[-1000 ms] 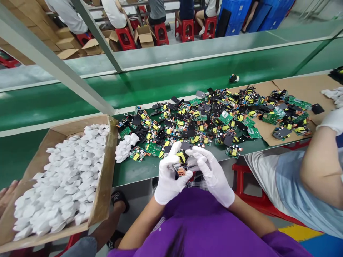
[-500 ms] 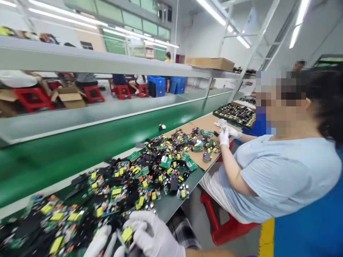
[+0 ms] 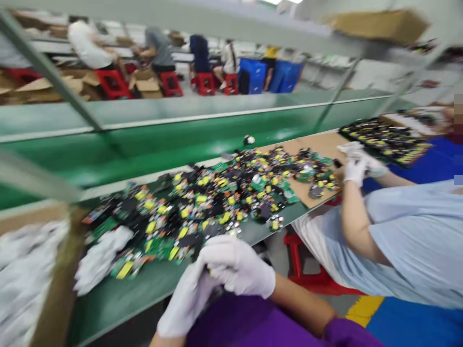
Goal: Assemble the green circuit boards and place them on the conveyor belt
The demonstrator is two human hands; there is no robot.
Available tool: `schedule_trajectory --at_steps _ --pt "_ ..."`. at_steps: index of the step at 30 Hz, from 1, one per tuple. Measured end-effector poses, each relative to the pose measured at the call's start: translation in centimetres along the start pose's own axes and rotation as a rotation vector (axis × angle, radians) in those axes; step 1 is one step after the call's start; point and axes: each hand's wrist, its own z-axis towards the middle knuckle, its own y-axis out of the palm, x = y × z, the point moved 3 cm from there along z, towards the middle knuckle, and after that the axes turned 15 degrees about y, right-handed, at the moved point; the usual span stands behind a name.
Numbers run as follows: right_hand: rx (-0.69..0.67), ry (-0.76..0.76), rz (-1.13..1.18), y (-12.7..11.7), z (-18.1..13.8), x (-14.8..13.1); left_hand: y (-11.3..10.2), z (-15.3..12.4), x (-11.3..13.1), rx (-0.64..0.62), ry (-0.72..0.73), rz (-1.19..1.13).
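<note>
By the bench (image 3: pixel 104 308), left hand (image 3: pixel 188 300), right hand (image 3: pixel 240 265) clasped round a mostly hidden part (image 3: pixel 211 273), direction and long axis unreadable

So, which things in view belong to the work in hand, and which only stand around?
Likely part of the work:
left hand and right hand, gloved, together, grip hidden
circuit boards, heaped
white pieces

Apparently just around:
red stools
blue crates
open cardboard box

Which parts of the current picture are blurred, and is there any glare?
Head view: the white pieces at lower left are strongly smeared, and the cardboard box at upper right is blurred; head view: the left hand and right hand look clearer; head view: a pale sheen lies on the green surface.
</note>
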Motion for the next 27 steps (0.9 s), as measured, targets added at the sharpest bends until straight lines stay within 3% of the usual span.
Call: schedule_trajectory --at_steps 3,7,12,18,27 --pt "0.198 0.17 0.16 -0.2 -1.5 1.0 0.5 -1.1 -0.2 0.005 -0.158 -0.294" --pt "0.197 0.33 0.407 0.4 -3.1 2.2 0.8 -1.8 0.0 0.007 -0.168 -0.376" --pt "0.189 0.365 0.541 1.3 -3.5 2.1 1.5 -2.1 -0.2 0.039 -0.083 -0.385" --pt "0.313 0.434 0.631 0.9 -3.1 2.6 1.5 -2.0 -0.1 0.015 -0.206 -0.493" --pt "0.338 0.465 0.68 1.2 -2.8 3.3 1.3 -2.0 -0.7 0.091 -0.169 -0.438"
